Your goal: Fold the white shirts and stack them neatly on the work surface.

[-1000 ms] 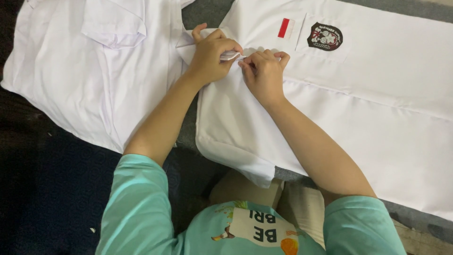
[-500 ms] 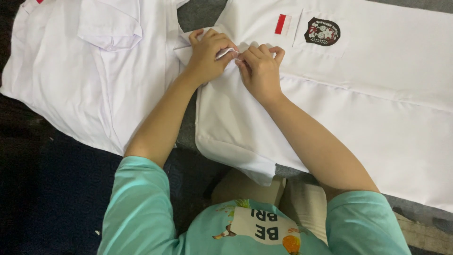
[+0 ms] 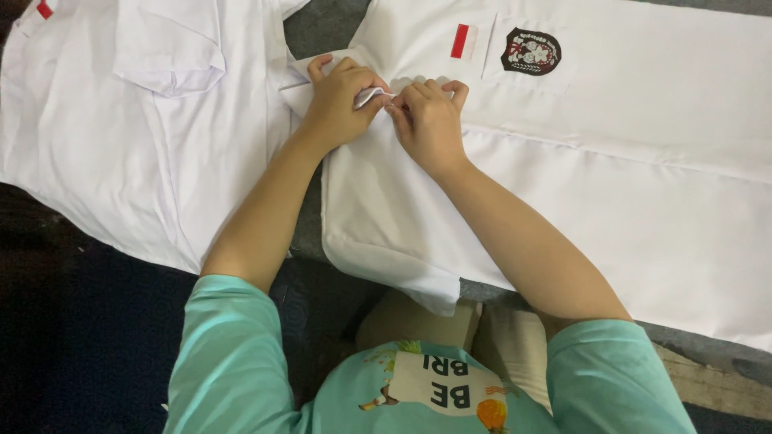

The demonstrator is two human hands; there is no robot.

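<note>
Two hands, head view. Your left hand (image 3: pixel 338 100) is curled shut, pinching a small fold of white cloth (image 3: pixel 370 96); your right hand (image 3: pixel 430 120) is closed beside it, fingertips touching the same fold. Both forearms reach forward. Since the earlier frame, the hands have barely shifted. The fold belongs to the white shirt (image 3: pixel 603 201) under your right hand; a second white shirt (image 3: pixel 145 153) lies left.

1. Right-hand shirt (image 3: pixel 611 209): plain white.
2. Its flag patch (image 3: pixel 462 41): red beside white.
3. Its pocket badge (image 3: pixel 531 51): black, with red and white figures.
4. Left-hand shirt (image 3: pixel 129 153): plain white.
5. Sleeves (image 3: pixel 229 362): teal.
6. Floor (image 3: pixel 80 337): dark blue.
</note>
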